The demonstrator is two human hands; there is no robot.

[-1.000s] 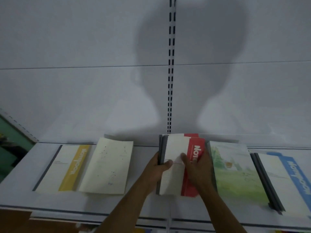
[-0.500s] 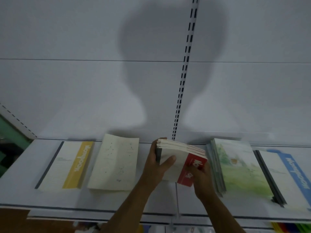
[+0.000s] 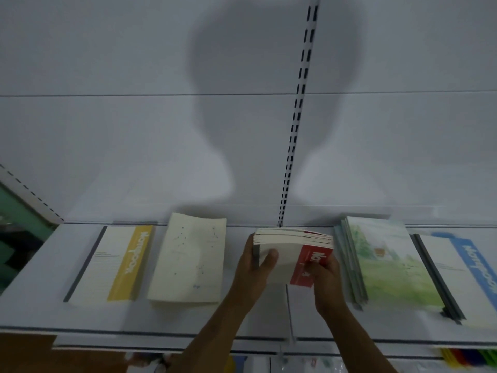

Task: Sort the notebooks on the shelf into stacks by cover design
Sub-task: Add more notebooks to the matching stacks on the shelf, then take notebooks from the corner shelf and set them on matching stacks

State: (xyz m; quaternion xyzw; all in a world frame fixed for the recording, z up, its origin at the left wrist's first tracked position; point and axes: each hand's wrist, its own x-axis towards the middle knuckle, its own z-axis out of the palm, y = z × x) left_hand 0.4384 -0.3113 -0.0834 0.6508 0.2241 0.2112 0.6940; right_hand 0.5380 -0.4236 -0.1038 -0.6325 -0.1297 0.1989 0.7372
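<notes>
Both hands hold a stack of red-striped notebooks [image 3: 287, 258] lifted off the white shelf [image 3: 48, 305], its far edge tilted up. My left hand [image 3: 254, 267] grips the stack's left spine side, thumb on the cover. My right hand [image 3: 325, 278] grips its lower right corner over the red stripe. On the shelf lie a yellow-striped notebook [image 3: 113, 265] at the left, a cream notebook with a constellation pattern [image 3: 191, 259] beside it, a stack with green landscape covers [image 3: 387, 262] to the right, and a blue-striped stack [image 3: 465, 273] at the far right.
A white back panel with a slotted upright [image 3: 295, 117] rises behind the shelf. The shelf's front lip [image 3: 161, 335] runs below my arms. Coloured items [image 3: 468, 356] show on a lower level at the bottom right.
The red-striped stack has been lifted off the shelf and tilted up in both hands. The view has shifted slightly to the left.
</notes>
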